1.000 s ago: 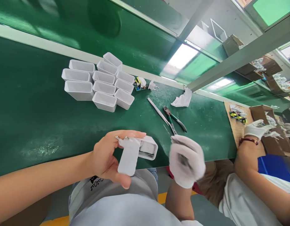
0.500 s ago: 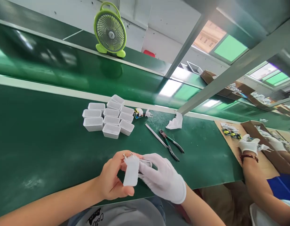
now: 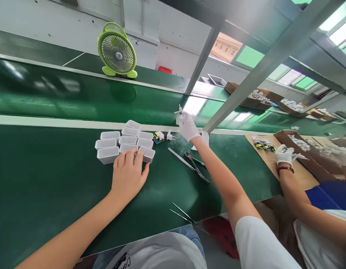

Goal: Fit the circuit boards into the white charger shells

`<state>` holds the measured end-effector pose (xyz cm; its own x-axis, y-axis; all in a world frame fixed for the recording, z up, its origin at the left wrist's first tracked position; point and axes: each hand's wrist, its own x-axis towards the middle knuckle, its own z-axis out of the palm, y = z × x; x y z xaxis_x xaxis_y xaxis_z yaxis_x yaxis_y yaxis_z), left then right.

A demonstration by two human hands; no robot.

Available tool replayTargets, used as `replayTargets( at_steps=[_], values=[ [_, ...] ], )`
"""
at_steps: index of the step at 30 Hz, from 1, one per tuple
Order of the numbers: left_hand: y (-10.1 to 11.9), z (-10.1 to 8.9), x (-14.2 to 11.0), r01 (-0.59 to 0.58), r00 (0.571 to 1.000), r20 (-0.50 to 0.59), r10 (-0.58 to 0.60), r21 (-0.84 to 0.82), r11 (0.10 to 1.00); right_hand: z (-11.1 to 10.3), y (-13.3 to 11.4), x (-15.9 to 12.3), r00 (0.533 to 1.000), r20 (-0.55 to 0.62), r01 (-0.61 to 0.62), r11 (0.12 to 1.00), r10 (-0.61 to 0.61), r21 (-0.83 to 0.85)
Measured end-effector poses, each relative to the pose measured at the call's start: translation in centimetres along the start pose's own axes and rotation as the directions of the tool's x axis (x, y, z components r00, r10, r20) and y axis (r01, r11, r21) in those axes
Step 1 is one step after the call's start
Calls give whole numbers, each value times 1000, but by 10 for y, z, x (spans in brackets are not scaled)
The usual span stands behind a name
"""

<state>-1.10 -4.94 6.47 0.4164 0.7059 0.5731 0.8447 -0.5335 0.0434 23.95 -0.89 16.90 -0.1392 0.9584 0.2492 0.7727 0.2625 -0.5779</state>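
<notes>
My bare left hand [image 3: 129,172] reaches over the front of a cluster of open white plastic cases [image 3: 107,153], its fingers curled on a front case that it mostly hides. My right hand [image 3: 187,125], in a white glove, stretches out over the green surface behind the bench ledge. Its fingertips close on a white plug adapter [image 3: 180,111] with its pins upward. A small circuit board [image 3: 158,137] wired to a white plug [image 3: 170,136] lies right of the cases. Tweezers [image 3: 184,215] rest at the bench's near edge.
Pliers [image 3: 198,168] and another pair of tweezers [image 3: 181,158] lie right of the cases. A crumpled white cloth [image 3: 205,140] sits by a slanted metal post [image 3: 245,78]. A green fan [image 3: 118,52] stands behind. At right, a co-worker's gloved hands [image 3: 284,155] work beside a cardboard box [image 3: 302,149].
My hands have parted from in front of my body. The right carried the white plug adapter forward to the back; the left moved onto the cases. Tweezers now show at the near edge.
</notes>
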Motion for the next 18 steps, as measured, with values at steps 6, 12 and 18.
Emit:
replayTargets(
  at_steps=[6, 12, 18],
  values=[
    [-5, -3, 3, 50, 999, -23, -47, 142, 989, 35, -39, -145, 868, 490, 124, 919, 82, -374],
    [0, -1, 3, 1, 998, -70, 6, 100, 995, 52, -16, -198, 773, 601, 176, 842, 203, -510],
    [9, 7, -6, -124, 990, -60, 126, 28, 992, 34, 9, -108, 925, 344, 70, 818, 161, -571]
  ],
)
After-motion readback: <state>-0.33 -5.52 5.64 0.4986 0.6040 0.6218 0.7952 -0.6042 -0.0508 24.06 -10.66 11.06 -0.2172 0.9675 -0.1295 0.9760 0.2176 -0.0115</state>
